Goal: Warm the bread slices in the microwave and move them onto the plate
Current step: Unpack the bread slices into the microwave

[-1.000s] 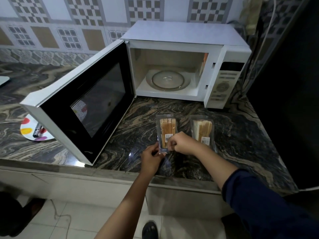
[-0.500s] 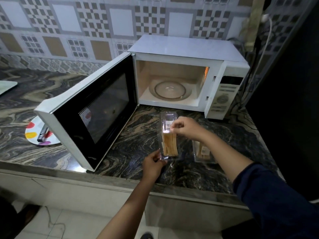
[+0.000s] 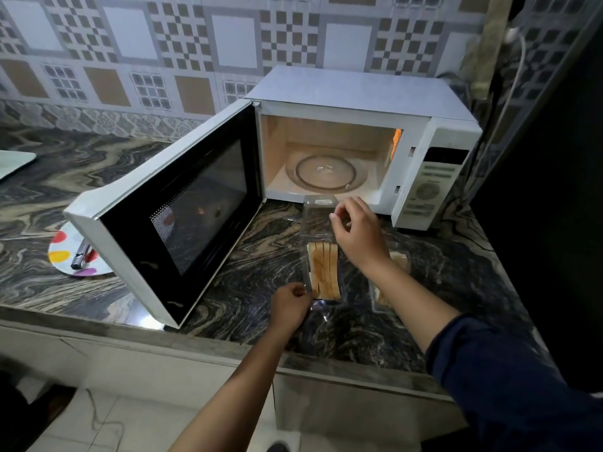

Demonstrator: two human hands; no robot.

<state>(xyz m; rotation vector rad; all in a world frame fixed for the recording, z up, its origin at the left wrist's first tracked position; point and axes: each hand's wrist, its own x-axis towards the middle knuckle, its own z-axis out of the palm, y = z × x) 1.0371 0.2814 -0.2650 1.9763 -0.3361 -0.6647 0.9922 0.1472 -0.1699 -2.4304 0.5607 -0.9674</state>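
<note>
With left hand (image 3: 289,304) pinching the near corner of the bread pack (image 3: 323,300) by the worktop's (image 3: 244,288) front edge and right hand (image 3: 359,238) pinching its flipped-open lid (image 3: 318,220), just fold that lid right back, then lift slices (image 3: 324,272) out gently toward the microwave (image 3: 359,93).

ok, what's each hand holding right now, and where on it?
The left hand grips the clear bread box at its near-left corner; the right hand pinches the right edge of its opened lid.
</note>
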